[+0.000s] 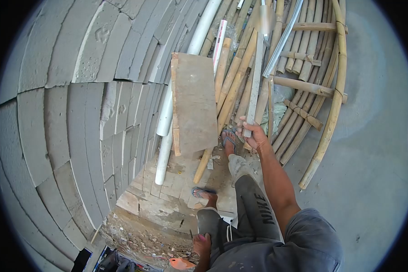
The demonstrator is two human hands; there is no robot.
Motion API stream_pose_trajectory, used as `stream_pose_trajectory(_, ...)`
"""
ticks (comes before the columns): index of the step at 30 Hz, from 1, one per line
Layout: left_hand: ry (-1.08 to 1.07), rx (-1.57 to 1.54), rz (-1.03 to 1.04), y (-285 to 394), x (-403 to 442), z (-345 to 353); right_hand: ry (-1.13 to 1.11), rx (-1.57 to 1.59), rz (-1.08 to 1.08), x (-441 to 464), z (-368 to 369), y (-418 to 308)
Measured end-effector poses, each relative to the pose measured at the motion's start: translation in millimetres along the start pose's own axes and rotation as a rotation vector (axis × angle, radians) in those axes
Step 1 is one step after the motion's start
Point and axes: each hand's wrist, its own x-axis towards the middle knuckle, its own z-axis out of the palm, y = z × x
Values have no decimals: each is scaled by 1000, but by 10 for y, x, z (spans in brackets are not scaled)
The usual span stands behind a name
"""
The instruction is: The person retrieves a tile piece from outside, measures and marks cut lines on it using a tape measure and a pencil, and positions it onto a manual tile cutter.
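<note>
My right hand (255, 134) is closed around the near end of a long, flat grey metal bar (256, 77). The bar runs up and away from me over a pile of bamboo poles (235, 77). My left hand (202, 245) is low beside my left thigh with its fingers curled. A thin dark stick-like piece and a bit of pink show at those fingers, too small to name. Left of the bar, a wooden board (195, 104) leans over the poles and white pipes.
Stacked grey blocks (54, 122) form a wall on the left. White pipes (164, 156) lie along it. A bamboo ladder (341, 90) rests on the right by the concrete floor (371, 149). Rubble (145, 235) and an orange object (181, 263) lie near my feet.
</note>
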Motion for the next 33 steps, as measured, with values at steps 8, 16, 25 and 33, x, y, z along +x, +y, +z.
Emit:
stream_pose_trajectory(8,-40,-433,-139,-1390,-102,-44,95,-267,128,-1905,58,697)
stream_pose_trajectory(16,153,-1080,-363,-3640,-332,798,-114,-1251,683,-4107,459,2984)
stream_pose_trajectory(25,16,-1410,-792,-5574,-893,2219,-765,-1676,633,-6122,2122,5764)
stream_pose_trajectory(33,275,-1574,-951,-5847,-1049,2664,-829,-1623,709,-7020,2720,7482)
